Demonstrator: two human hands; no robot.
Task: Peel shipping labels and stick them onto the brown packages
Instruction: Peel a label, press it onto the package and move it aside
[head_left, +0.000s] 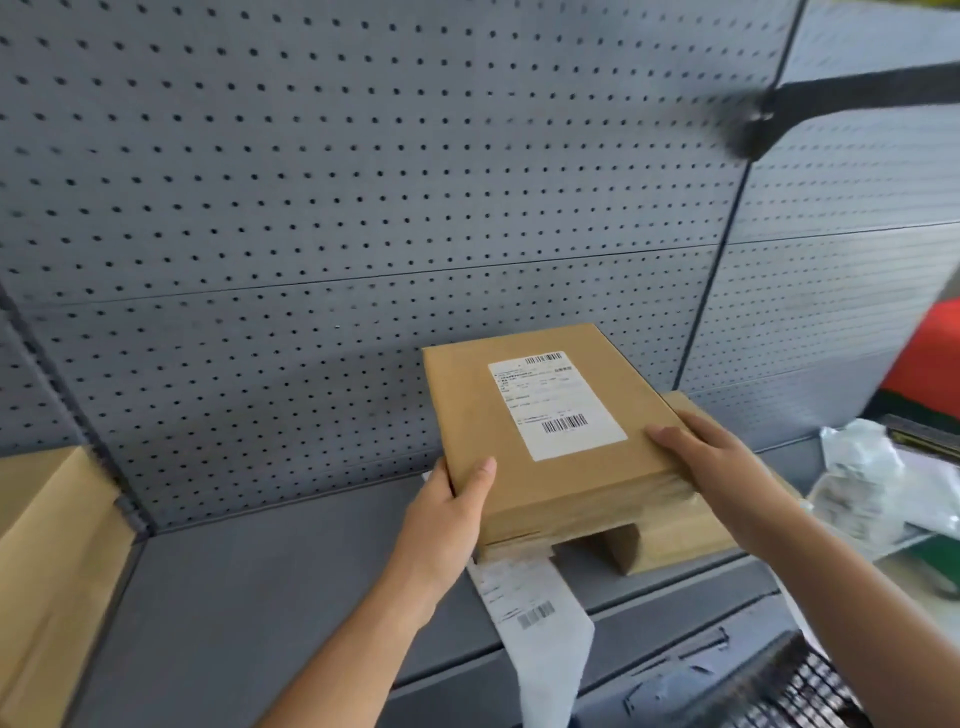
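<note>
Your left hand (451, 512) and right hand (712, 467) clamp the flat matte cardboard package (467, 410), white label (556, 408) stuck on top; bare grey shelf (249, 597) at 9 o'clock.

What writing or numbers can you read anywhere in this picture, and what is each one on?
No text here can be quoted.
White label on the brown box held in both hands: printed lines and two barcodes, too small and blurred to read.
Label strip hanging over the shelf edge: faint print and a barcode, unreadable.
Second brown box underneath: no writing visible.
</note>
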